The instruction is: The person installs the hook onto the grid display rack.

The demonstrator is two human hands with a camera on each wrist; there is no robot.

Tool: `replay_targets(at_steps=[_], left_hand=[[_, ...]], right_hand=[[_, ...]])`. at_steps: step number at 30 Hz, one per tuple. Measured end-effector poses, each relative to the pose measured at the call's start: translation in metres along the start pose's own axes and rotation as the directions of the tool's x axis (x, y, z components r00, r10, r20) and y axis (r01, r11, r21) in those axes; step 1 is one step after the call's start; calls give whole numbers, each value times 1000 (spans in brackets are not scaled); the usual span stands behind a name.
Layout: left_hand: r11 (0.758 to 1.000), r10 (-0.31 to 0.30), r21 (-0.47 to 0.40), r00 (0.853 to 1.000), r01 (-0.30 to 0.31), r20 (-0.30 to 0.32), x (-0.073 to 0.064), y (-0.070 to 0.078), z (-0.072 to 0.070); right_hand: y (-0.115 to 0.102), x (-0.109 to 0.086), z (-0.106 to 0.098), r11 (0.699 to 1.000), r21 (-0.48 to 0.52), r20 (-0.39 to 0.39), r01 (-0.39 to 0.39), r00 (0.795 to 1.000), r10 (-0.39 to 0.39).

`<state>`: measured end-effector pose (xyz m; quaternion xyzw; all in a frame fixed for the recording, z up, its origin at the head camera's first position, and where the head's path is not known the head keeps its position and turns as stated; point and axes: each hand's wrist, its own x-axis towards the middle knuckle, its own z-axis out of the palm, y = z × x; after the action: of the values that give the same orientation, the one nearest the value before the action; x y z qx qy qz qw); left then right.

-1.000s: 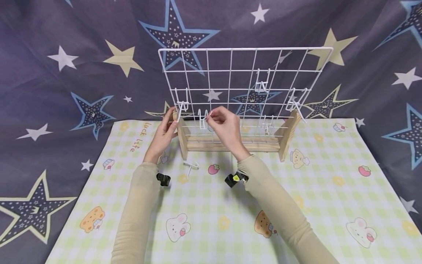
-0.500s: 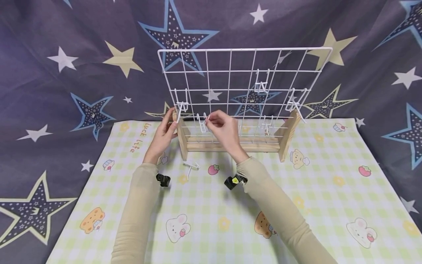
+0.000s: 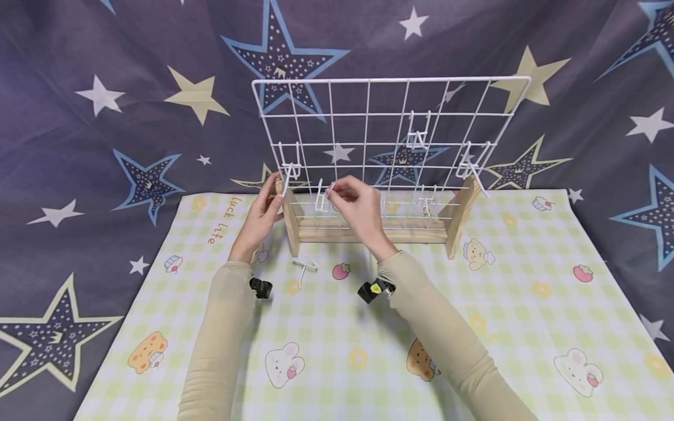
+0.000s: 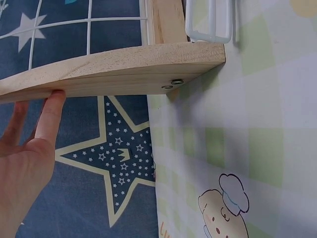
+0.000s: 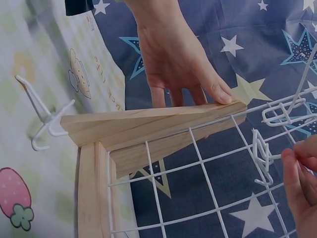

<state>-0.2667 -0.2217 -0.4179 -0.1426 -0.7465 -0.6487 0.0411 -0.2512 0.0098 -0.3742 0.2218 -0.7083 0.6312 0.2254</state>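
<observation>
A white wire grid panel (image 3: 392, 78) stands in a wooden base (image 3: 368, 235). My left hand (image 3: 258, 219) grips the base's left wooden side piece (image 3: 291, 225); in the right wrist view its thumb lies on the front edge, the other fingers on the outer face. Between thumb and fingertips my right hand (image 3: 360, 207) pinches a white wire hook (image 3: 320, 202) by its arm, in front of the grid's lower left. In the right wrist view that hook (image 5: 261, 153) overlaps the grid wires; whether it touches them I cannot tell.
Other white hooks hang on the grid, including one at left (image 3: 291, 169), one at upper right (image 3: 418, 139) and one at far right (image 3: 467, 166). A loose hook (image 3: 305, 266) lies on the checked tablecloth (image 3: 337, 327) before the base. A starry curtain (image 3: 158, 47) hangs behind.
The hook in my right hand has turned and now appears nearly edge-on, a little lower and further left. The right hand shifted slightly left and down; the left hand has stayed put.
</observation>
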Motion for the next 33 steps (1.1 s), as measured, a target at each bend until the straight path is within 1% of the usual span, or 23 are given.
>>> replay_targets(at_steps=[5, 9, 12, 16, 20, 22, 28, 33], left_hand=[[1000, -26, -15, 1000, 26, 2, -1, 6, 0], [1000, -23, -17, 1000, 23, 9, -4, 18, 3], [1000, -21, -2, 1000, 21, 13, -7, 26, 6], [1000, -21, -1, 1000, 21, 11, -8, 29, 7], [1000, -10, -6, 1000, 10, 10, -8, 29, 6], [1000, -7, -3, 1000, 7, 11, -8, 29, 6], [1000, -11, 18, 1000, 11, 9, -8, 27, 6], [1000, -11, 9, 1000, 11, 0, -3, 11, 2]], right_hand=[[2, 1, 2, 998, -48, 20, 28, 999, -27], [3, 2, 4, 994, -89, 28, 59, 998, -56], [2, 4, 4, 993, -92, 17, 69, 998, -67], [2, 5, 4, 993, -95, 16, 64, 998, -63], [4, 1, 6, 992, -103, 44, 74, 997, -70], [6, -3, 7, 990, -110, 61, 84, 995, -77], [9, -19, 12, 989, -129, 95, 74, 994, -62], [15, -29, 14, 990, -132, 109, 53, 993, -39]])
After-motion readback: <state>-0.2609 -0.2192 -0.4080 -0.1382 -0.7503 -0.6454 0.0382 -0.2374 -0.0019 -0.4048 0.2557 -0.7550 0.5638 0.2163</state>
